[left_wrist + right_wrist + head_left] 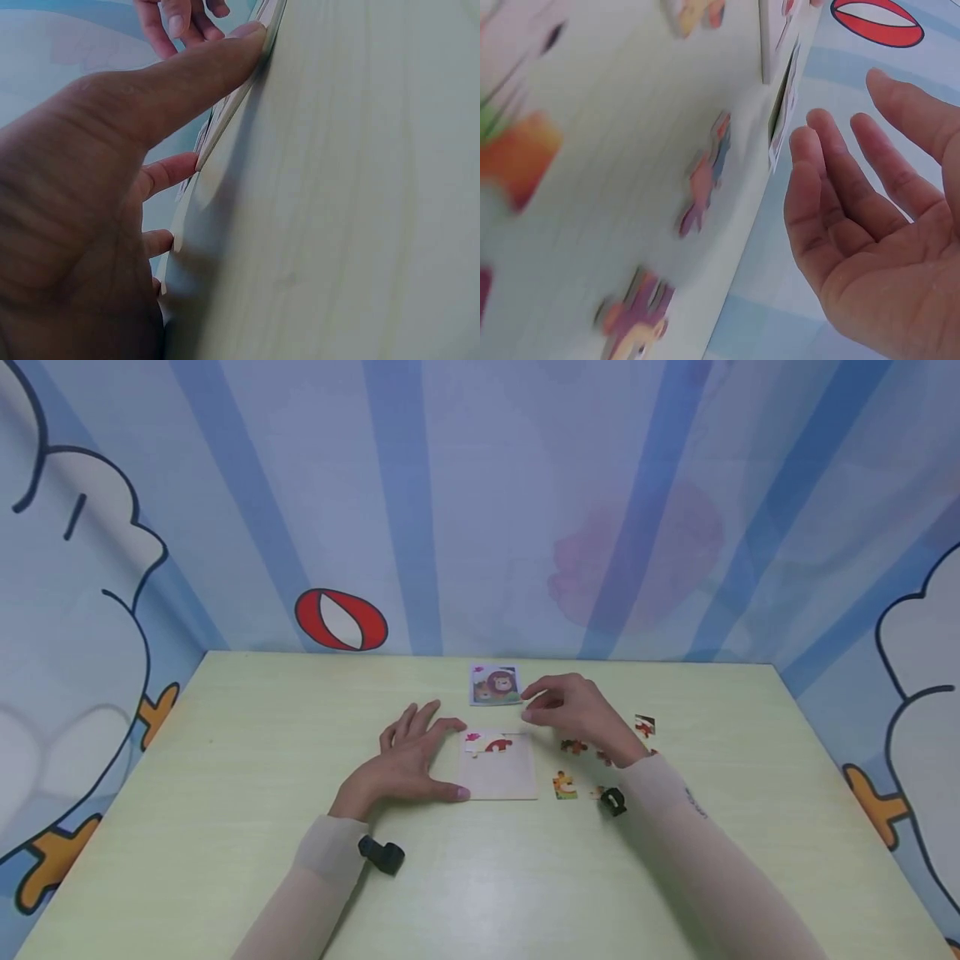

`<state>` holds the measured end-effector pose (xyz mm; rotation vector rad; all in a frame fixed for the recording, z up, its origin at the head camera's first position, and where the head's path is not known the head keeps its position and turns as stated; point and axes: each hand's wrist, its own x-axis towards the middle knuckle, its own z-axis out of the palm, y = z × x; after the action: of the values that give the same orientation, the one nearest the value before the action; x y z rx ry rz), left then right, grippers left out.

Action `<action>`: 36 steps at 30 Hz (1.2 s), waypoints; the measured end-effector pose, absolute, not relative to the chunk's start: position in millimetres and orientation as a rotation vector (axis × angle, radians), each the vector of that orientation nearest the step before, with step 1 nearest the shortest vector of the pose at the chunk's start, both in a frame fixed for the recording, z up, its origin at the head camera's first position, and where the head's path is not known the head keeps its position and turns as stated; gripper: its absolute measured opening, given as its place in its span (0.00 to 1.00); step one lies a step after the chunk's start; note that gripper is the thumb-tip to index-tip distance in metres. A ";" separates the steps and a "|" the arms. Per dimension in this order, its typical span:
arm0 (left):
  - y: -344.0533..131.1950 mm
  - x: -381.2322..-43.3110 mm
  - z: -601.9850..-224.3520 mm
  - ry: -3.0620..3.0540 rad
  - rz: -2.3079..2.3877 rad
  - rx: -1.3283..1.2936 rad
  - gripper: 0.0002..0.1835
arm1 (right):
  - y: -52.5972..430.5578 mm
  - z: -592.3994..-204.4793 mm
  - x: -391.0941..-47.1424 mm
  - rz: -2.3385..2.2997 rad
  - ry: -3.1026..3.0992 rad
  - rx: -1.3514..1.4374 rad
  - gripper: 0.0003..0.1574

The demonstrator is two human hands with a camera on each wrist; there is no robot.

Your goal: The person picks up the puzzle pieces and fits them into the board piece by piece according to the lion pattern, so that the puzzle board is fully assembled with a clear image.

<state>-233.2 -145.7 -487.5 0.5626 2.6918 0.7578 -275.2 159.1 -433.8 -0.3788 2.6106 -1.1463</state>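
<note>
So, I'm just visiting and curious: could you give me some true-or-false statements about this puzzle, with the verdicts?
1. The left hand touches the puzzle board. True.
2. Loose pieces lie to the right of the board. True.
3. The right hand grips a loose piece. False: it holds nothing.
4. The board is completely filled. False: fitted pieces lie only along its far part.
5. The picture card beyond the board shows a lion. True.
</note>
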 end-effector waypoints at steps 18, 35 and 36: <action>-144.1 -229.7 -480.4 2.679 0.798 0.573 0.53 | 219.0 -436.3 -260.7 -1.150 2.716 -0.314 0.25; -147.4 -235.3 -495.1 2.689 0.815 0.578 0.52 | 287.1 -436.9 -247.1 -1.086 2.792 -0.117 0.29; -147.1 -235.3 -494.7 2.689 0.814 0.578 0.52 | 289.5 -437.9 -246.9 -1.085 2.791 -0.092 0.30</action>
<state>-235.3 -147.1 -494.7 0.5782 2.6889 0.8138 -246.9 289.5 -437.9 -0.0921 2.7906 -1.0846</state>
